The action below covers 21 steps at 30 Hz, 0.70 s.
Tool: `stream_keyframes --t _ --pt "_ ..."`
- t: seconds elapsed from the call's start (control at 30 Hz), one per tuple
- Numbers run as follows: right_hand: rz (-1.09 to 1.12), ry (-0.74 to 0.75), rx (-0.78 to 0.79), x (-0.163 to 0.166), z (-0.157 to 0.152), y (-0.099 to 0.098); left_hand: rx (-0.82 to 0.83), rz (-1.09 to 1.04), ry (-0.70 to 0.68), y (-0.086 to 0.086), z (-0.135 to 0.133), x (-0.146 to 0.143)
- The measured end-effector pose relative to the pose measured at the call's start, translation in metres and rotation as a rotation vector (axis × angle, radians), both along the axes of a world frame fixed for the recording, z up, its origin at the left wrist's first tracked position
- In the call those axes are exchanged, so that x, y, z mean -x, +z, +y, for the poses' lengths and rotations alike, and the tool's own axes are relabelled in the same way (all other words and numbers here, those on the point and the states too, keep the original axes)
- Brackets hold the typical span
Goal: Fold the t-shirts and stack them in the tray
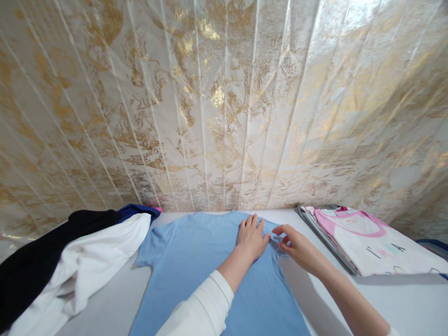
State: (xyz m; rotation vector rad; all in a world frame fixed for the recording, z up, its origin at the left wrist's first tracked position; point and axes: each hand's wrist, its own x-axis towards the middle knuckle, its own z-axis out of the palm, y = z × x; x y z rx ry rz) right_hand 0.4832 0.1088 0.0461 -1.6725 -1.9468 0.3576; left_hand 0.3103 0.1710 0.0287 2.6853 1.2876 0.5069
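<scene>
A light blue T-shirt [203,280] lies spread out with its neckline at the far side. My left hand [251,237] rests flat on it near the right shoulder, fingers stretched out and pointing away. Just to its right, my right hand [292,243] is over the shirt's right sleeve edge, thumb and forefinger curved and apart with a visible gap. The cloth there looks bunched or turned inward, and the right sleeve does not stick out as the left sleeve [154,245] does. Whether the right fingertips touch the fabric is hard to see.
On the left lies a loose pile with a white garment [94,261], a black one [45,252] and a dark blue one [135,210]. A stack of folded clothes [378,249], pink-collared white shirt on top, sits at the right. Behind the white table [108,298] hangs a gold-patterned curtain [224,107].
</scene>
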Motion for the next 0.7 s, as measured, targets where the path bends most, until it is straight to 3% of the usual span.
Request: stream_keyframes --t 0.13,0.23,0.43,0.57,0.7 --pt "-0.062 -0.036 -0.019 -0.01 -0.011 -0.021 -0.003 0.003 0.002 -0.001 0.0 0.0" --pt "-0.105 -0.057 -0.055 -0.022 -0.013 -0.026 0.004 0.004 0.0 0.002 0.0 0.0" --pt "-0.174 -0.08 -0.152 -0.008 -0.021 -0.008 0.046 0.052 -0.093 0.029 -0.013 0.013" --pt "-0.113 0.005 -0.199 0.033 -0.05 0.014 0.106 0.105 -0.184 0.056 -0.046 0.066" --pt "-0.115 0.167 -0.163 0.087 -0.095 0.011 0.141 0.114 -0.148 0.066 -0.098 0.162"
